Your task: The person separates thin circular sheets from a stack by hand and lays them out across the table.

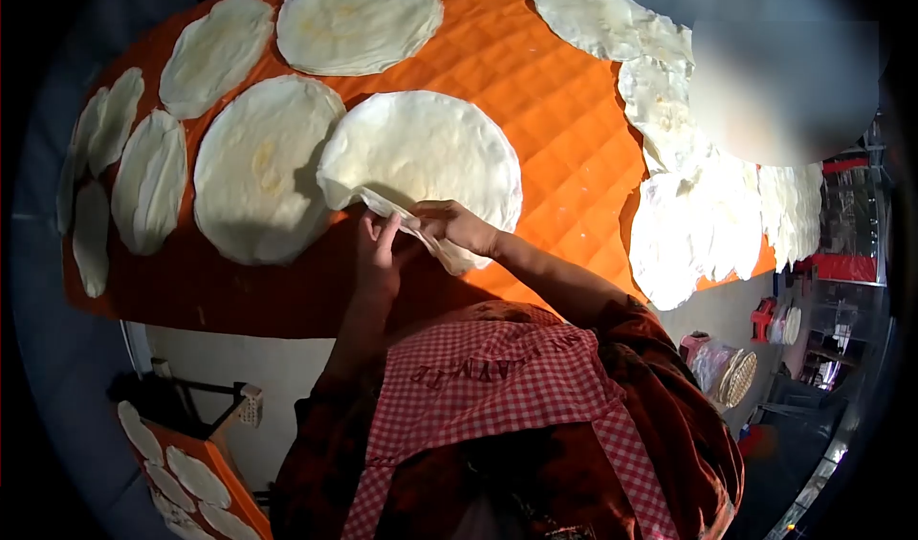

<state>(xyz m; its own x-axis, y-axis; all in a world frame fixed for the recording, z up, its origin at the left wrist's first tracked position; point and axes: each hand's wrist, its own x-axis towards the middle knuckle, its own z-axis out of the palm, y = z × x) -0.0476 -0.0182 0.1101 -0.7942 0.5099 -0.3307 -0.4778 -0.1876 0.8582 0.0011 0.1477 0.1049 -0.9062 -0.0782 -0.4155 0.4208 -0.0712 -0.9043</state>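
Wears a checked apron (pixel 488 377), nearest the camera. Folds up the near edge of a round dough sheet (pixel 430 148), closing the grip of the right hand (pixel 449 222) on it and touching it with left hand (pixel 379 243) fingers (cannot tell whether closed). Otherwise lies flat on the orange tabletop (pixel 564 157), right of another dough round (pixel 263 172).
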